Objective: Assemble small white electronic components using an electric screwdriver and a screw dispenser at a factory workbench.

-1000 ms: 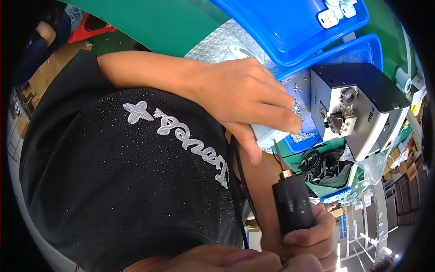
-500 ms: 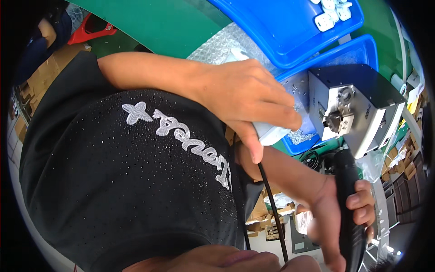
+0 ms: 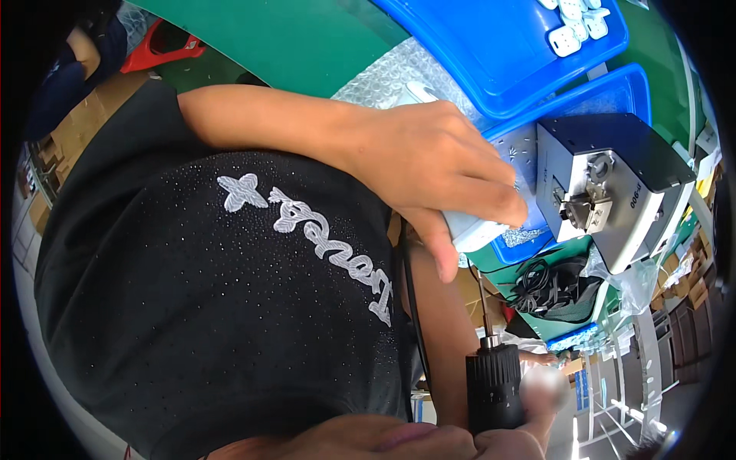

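Note:
My left hand (image 3: 452,169) is closed over a white plastic piece (image 3: 469,232), which shows below its fingers; the rest of the piece is hidden. Lower down, my right hand (image 3: 539,422) is wrapped round a black electric screwdriver (image 3: 493,387), mostly hidden behind it. The driver stands nearly upright in the picture, its thin metal bit (image 3: 484,303) pointing up toward the white piece. Whether the tip touches the piece or carries a screw, I cannot tell. To the right stands a black and silver screw feeder (image 3: 613,184).
A blue tray (image 3: 491,69) holds several white plastic parts (image 3: 566,42). Another blue tray (image 3: 636,88) with loose screws sits by the feeder. Bubble wrap (image 3: 376,80) lies on the green table (image 3: 276,38). Black cables (image 3: 533,287) and a clear bag (image 3: 632,287) are below the feeder.
My right hand has brought the screwdriver left, away from below the feeder to beneath the white piece. My left hand keeps its hold; the whole view has shifted slightly.

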Motion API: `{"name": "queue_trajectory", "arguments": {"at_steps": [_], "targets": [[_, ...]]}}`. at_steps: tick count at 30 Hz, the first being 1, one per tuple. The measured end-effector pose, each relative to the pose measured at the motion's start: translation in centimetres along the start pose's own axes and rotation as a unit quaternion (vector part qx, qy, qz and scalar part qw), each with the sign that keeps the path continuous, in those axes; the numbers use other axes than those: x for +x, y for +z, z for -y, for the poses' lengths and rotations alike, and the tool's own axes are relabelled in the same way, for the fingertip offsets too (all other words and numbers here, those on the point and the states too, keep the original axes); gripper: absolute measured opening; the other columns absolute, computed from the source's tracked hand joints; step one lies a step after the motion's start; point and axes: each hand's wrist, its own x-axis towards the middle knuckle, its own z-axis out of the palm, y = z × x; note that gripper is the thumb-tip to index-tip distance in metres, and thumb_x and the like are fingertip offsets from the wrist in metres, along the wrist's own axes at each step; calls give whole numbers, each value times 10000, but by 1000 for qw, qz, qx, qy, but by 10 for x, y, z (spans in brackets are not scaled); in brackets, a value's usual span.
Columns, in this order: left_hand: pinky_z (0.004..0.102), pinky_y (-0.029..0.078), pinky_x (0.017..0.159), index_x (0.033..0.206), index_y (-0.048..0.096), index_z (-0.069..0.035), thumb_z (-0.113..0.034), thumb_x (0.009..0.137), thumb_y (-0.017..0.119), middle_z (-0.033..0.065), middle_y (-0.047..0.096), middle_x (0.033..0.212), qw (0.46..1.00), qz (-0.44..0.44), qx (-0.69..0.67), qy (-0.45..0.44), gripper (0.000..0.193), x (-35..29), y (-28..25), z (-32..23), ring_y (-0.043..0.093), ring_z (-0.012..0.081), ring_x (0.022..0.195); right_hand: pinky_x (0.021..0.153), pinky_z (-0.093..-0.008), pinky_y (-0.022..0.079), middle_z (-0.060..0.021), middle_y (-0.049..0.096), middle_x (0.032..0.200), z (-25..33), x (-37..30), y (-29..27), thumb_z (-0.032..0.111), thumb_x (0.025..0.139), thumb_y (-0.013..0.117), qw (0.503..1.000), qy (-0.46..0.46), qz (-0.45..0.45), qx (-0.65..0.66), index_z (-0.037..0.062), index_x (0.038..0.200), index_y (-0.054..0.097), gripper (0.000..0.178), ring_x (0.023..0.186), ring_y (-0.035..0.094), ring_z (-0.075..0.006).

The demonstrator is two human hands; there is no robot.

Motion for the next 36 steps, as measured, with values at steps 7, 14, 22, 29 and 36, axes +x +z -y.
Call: {"name": "queue_trajectory", "arguments": {"at_steps": [7, 14, 22, 29, 36], "targets": [[290, 404, 425, 1001, 617, -34, -722, 866, 479, 19, 478, 711, 1000, 22, -4, -1, 714, 3, 4, 2, 532, 177, 540, 532, -237, 438, 43, 485, 637, 4, 1, -14, 197, 949, 569, 988, 112, 102, 16, 97, 896, 479, 144, 513, 516, -87], [326, 451, 460, 1090, 554, -122, -677, 716, 661, 14, 501, 773, 998, 41, -21, -46, 677, 5, -3, -4, 589, 197, 618, 504, -265, 445, 29, 503, 659, -7, 0, -6, 228, 908, 630, 991, 72, 106, 48, 68, 960, 485, 222, 492, 519, -101], [270, 388, 432, 962, 618, -64, -741, 885, 405, 17, 469, 726, 1000, -10, 15, 11, 715, 2, 2, 1, 498, 157, 535, 471, -297, 453, 14, 524, 683, -26, -4, -3, 264, 860, 699, 991, -6, 91, 102, 35, 1033, 491, 354, 468, 524, -117], [274, 393, 442, 982, 629, -49, -708, 889, 457, 26, 485, 736, 999, -35, 2, 11, 687, 1, -21, -9, 506, 171, 548, 454, -314, 474, -4, 561, 727, -26, -5, -7, 216, 811, 763, 965, -90, 129, 211, 17, 1103, 474, 457, 462, 540, -121], [356, 490, 721, 1177, 639, -84, -530, 855, 671, 60, 634, 914, 974, 100, 184, 85, 551, 70, -143, 36, 629, 239, 829, 494, -332, 483, -18, 570, 739, -52, 34, 11, 436, 752, 808, 954, 236, 181, 25, 46, 1194, 400, 717, 501, 559, -155]]}}
